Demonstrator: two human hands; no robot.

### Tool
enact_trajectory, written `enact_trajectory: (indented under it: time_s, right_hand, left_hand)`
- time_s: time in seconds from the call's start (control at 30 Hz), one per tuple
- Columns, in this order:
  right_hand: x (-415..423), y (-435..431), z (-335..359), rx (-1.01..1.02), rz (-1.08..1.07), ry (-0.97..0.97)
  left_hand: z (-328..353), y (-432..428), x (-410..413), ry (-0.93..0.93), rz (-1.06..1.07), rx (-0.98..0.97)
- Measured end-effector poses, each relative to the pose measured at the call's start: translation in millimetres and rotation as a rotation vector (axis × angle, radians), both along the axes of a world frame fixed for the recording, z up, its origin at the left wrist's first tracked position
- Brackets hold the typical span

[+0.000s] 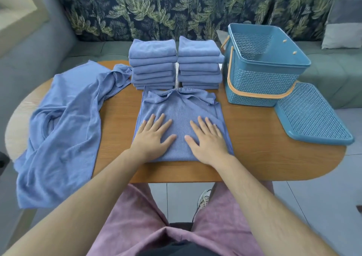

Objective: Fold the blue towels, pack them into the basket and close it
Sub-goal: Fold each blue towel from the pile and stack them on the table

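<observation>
Bright even daylight, soft shadows, wide-angle edge warp, blurry corners

Dark printed letters [177,91] run upside down along the spread blue towel [182,110]'s 12 o'clock edge, partly fold-hidden, not legible.

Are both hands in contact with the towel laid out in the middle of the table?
Touching. The head view shows the left hand and right hand lying flat, fingers spread, on the middle towel.
</observation>
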State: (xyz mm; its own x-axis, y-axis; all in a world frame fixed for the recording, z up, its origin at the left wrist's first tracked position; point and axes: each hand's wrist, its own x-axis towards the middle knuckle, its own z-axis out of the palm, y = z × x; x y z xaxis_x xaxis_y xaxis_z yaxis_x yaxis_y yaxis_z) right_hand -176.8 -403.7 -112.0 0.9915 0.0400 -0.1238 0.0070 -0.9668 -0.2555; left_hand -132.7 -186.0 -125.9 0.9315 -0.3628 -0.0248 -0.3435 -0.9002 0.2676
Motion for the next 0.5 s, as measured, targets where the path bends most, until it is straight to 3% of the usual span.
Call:
enact_trajectory:
  time_s: [0.23, 0.5]
  right_hand:
    - [-31, 2, 6, -0.018, -0.008, -0.206]
    - [22, 6, -1, -0.027, -0.007, -0.041]
  left_hand:
    - [16, 5, -38, -0.090, -0.032, -0.001]
    - [6, -16, 24, 0.033, -0.007, 0.029]
